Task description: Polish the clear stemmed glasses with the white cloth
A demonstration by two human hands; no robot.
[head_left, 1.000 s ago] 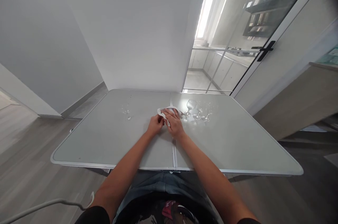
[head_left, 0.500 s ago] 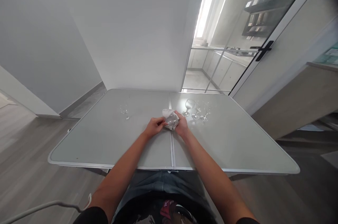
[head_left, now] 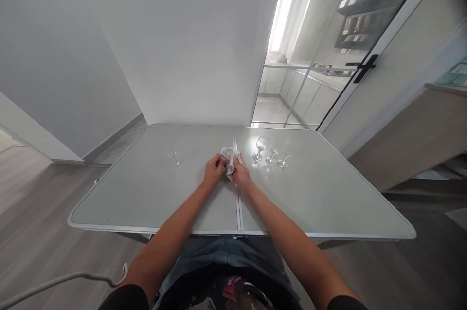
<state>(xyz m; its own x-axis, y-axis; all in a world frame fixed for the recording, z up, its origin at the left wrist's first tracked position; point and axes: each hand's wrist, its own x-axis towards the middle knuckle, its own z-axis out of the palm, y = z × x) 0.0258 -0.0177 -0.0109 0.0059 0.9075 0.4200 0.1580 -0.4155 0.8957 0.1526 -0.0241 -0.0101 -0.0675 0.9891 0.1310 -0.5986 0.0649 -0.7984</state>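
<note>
Over the middle of the table, my left hand (head_left: pixel 214 169) is closed around part of a clear stemmed glass (head_left: pixel 226 151). A crumpled white cloth (head_left: pixel 231 160) is bunched against the glass and hides much of it. My right hand (head_left: pixel 241 173) grips the cloth from the other side, thumb pressed on it. To the right of my hands stand a larger stemmed glass (head_left: pixel 261 144) and two more stemmed glasses, one in the middle (head_left: pixel 271 159) and one at the right (head_left: pixel 283 162).
On the table's left half is faint clear glassware (head_left: pixel 171 151), with a small clear piece (head_left: pixel 177 163) beside it. The grey folding table (head_left: pixel 321 198) has a metal seam down its middle. Behind it are a wall (head_left: pixel 189 57) and a glazed door with a black handle (head_left: pixel 366 68).
Both hands have moved slightly left with the glass and cloth. The glass has been turned, and the cloth is now bunched over it by my right hand.
</note>
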